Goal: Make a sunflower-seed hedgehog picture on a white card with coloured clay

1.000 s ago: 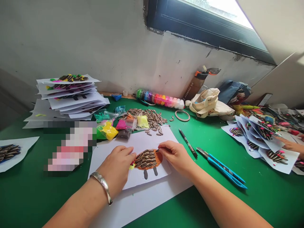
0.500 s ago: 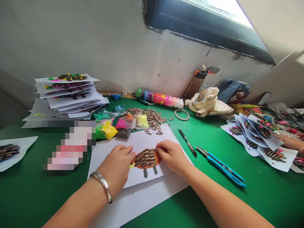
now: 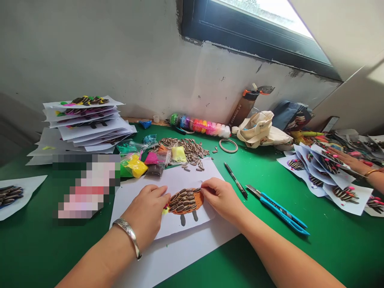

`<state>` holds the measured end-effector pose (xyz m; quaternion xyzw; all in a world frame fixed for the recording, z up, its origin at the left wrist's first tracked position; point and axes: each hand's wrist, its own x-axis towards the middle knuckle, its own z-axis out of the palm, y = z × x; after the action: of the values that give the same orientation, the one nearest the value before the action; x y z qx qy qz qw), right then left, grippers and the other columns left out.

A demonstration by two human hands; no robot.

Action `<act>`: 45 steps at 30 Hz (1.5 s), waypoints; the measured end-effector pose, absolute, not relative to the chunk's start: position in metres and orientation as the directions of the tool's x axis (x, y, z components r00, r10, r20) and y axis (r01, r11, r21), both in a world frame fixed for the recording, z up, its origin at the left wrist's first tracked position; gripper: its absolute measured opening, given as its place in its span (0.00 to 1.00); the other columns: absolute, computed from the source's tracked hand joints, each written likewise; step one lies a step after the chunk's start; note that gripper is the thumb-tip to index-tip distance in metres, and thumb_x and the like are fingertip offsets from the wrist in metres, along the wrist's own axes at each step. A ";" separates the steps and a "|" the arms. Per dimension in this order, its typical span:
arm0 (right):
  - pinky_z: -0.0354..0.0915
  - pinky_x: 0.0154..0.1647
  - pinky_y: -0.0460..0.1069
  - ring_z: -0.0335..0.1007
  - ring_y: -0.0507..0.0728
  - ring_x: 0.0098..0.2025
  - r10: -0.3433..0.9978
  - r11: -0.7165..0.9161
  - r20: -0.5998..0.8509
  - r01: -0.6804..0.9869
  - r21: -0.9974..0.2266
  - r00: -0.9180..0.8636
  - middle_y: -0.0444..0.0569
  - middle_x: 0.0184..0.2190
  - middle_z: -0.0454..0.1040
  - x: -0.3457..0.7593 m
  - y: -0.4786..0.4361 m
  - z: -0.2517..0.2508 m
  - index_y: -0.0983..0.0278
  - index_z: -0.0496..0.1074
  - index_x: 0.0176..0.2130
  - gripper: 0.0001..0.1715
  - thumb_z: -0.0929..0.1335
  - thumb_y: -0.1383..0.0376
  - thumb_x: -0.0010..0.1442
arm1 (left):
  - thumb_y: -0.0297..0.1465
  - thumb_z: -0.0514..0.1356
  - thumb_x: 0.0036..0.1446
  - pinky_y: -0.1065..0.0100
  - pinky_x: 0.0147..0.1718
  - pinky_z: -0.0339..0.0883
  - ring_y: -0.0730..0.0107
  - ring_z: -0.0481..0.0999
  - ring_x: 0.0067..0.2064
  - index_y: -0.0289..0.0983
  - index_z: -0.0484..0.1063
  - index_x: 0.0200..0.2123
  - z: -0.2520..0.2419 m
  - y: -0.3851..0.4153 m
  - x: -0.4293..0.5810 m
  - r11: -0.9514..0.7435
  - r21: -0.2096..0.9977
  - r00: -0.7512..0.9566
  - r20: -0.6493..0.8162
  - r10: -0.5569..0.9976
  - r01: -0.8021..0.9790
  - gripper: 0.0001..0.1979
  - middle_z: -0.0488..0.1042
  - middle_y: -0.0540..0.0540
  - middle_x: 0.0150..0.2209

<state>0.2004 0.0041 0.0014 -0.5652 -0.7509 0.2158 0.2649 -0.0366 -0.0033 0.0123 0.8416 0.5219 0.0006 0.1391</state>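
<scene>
A sheet of white paper (image 3: 132,192) carries an orange clay shape (image 3: 198,199) with two grey clay legs below it. Rows of striped sunflower seeds (image 3: 183,201) cover most of the orange, leaving its right end bare. My left hand (image 3: 150,210), a silver bangle at its wrist, rests on the paper at the shape's left side, fingers extended and hiding part of that end. On the right, my right hand (image 3: 220,196) has thumb and forefinger pinched on a sunflower seed (image 3: 197,190) at the shape's upper right edge.
Loose seeds (image 3: 192,148) and bagged coloured clay (image 3: 135,166) lie behind the paper. A pen (image 3: 235,180) and a blue utility knife (image 3: 279,210) are to the right. Stacked pictures (image 3: 87,124) stand left. Another person's hand (image 3: 345,158) is over pictures at far right.
My right fingertips have shifted slightly along the shape's upper right edge, where a seed now shows. My left hand stays in place. The other person's hand has moved up and left.
</scene>
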 end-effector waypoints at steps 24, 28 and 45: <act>0.58 0.32 0.45 0.65 0.51 0.31 0.937 0.348 0.187 0.731 -0.587 -0.296 0.44 0.27 0.72 0.203 0.010 -0.001 0.62 0.73 0.31 0.11 0.63 0.72 0.57 | 0.18 0.50 0.52 0.57 0.52 0.62 0.55 0.63 0.55 0.35 0.71 0.50 0.014 -0.004 -0.035 -0.422 0.221 0.460 -0.165 0.872 0.879 0.23 0.68 0.42 0.55; 0.59 0.34 0.45 0.66 0.52 0.33 0.935 0.350 0.211 0.827 -0.440 -0.284 0.46 0.31 0.73 0.204 0.030 0.002 0.62 0.73 0.36 0.12 0.62 0.72 0.58 | 0.17 0.50 0.51 0.58 0.52 0.62 0.55 0.63 0.54 0.36 0.71 0.49 0.016 -0.004 -0.035 -0.427 0.229 0.466 -0.163 0.869 0.875 0.24 0.69 0.42 0.54; 0.55 0.31 0.45 0.62 0.53 0.31 0.924 0.357 0.167 0.933 -0.051 -0.344 0.48 0.31 0.68 0.200 0.042 -0.002 0.63 0.68 0.34 0.11 0.59 0.73 0.60 | 0.18 0.51 0.49 0.58 0.47 0.64 0.54 0.64 0.52 0.36 0.74 0.45 0.013 -0.006 -0.036 -0.415 0.296 0.459 -0.096 0.883 0.861 0.22 0.71 0.41 0.51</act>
<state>0.2004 0.0423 -0.0023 -0.5665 -0.8194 -0.0265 0.0835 -0.0357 -0.0060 0.0128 0.8402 0.5189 0.0374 0.1528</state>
